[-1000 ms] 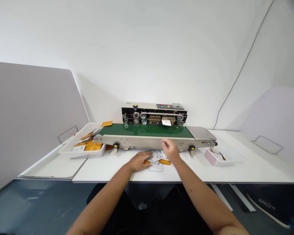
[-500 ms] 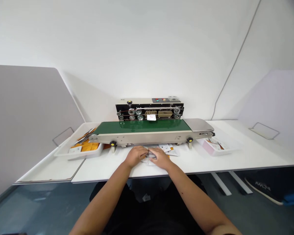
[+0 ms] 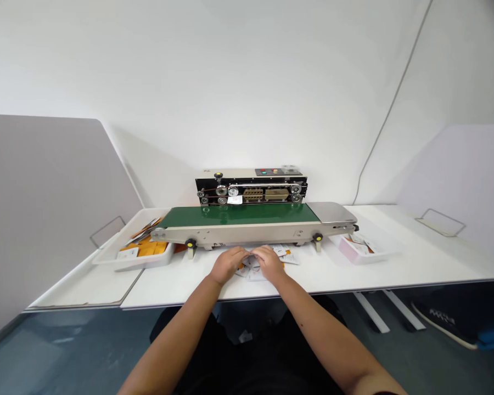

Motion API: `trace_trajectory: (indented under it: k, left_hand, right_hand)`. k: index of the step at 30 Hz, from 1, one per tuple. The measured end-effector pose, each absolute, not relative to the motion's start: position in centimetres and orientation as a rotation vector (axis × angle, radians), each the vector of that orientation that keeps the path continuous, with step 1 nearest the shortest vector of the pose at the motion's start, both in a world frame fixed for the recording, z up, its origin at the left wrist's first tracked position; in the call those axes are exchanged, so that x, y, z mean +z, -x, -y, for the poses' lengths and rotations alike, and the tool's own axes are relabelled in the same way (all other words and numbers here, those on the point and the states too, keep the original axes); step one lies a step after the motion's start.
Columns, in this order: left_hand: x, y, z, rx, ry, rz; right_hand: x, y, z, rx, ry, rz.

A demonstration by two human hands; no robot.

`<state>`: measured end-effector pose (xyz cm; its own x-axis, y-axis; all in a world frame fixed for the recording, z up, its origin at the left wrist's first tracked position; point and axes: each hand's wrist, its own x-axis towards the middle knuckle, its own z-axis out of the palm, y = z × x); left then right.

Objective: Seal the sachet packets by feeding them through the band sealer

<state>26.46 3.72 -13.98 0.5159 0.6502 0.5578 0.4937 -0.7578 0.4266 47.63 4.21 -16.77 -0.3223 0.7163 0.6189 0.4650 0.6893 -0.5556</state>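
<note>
My left hand [image 3: 229, 264] and my right hand [image 3: 269, 264] meet fingertip to fingertip at the front of the table, both closed. Between them they pinch a small packet, mostly hidden by the fingers. Beneath and around them lie several loose white-and-orange packets [image 3: 256, 274], with more packets [image 3: 287, 254] just right of my right hand. Behind the hands stands a band sealer [image 3: 251, 178] with a green conveyor belt [image 3: 247, 214]. A small white packet [image 3: 235, 200] is upright in its sealing band, left of the brass blocks.
To the left, a white tray [image 3: 104, 257] holds orange and white packets, partly under the belt's end. A smaller translucent bin [image 3: 360, 257] with packets stands right of the sealer. Grey partitions [image 3: 45, 203] flank the white table [image 3: 168, 285]. A shoe [image 3: 442, 321] shows on the floor at right.
The white packet in the sealer has travelled left along the band. My fingertips have come closer together over the loose packets, and the view has shifted slightly.
</note>
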Motion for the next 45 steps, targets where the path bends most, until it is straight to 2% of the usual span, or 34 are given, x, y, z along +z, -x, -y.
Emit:
trace_trajectory:
  k: [5,9,14,19,25,29,33,36,40,43,45]
  left_hand:
    - [-14.3,-26.5,-4.3,1.108,-2.459,-1.103]
    - [-14.9,-26.2,-4.5,1.152,-2.175,-1.148]
    - [-14.9,-26.2,-4.1,1.094,-1.947,-0.942]
    - [-14.8,-26.2,-4.5,1.046,-1.853,-0.965]
    - [-15.5,-26.2,-5.1,1.072,-1.676,-0.969]
    - [-15.8,-26.1,-5.2,1.056,-1.676,-0.953]
    - [-15.7,-26.1,-4.9,1.052,-1.641,-0.862]
    - [-15.4,-25.9,-4.7,1.116,-1.626,-0.837]
    - [-15.3,-25.7,-4.7,1.147,-1.664,-0.877]
    - [-15.3,-25.5,-4.7,1.142,-1.685,-0.884]
    - [-15.3,-25.4,-4.7,1.153,-1.7,-0.875]
  right_hand:
    - [-16.3,-47.7,-3.8,0.323,0.918,1.885]
    - [-16.5,-47.8,-4.0,0.329,0.989,1.849]
    - [-16.9,-47.7,-4.1,0.611,0.936,1.937]
    - [-16.9,-47.8,-3.9,0.82,0.98,1.862]
    - [-16.9,-48.9,-4.7,0.823,1.075,1.83]
    - [-14.9,-49.7,-4.8,0.828,1.094,2.046]
    - [-10.9,-51.3,-5.8,0.988,1.058,2.162]
    - [-7.1,-54.1,-8.3,1.069,1.072,1.839]
    - [-3.2,-59.1,-12.9,0.749,1.01,1.052]
    - [-2.3,-61.5,-15.8,0.59,1.074,0.729]
    - [-2.6,-62.0,-17.2,0.663,1.165,0.674]
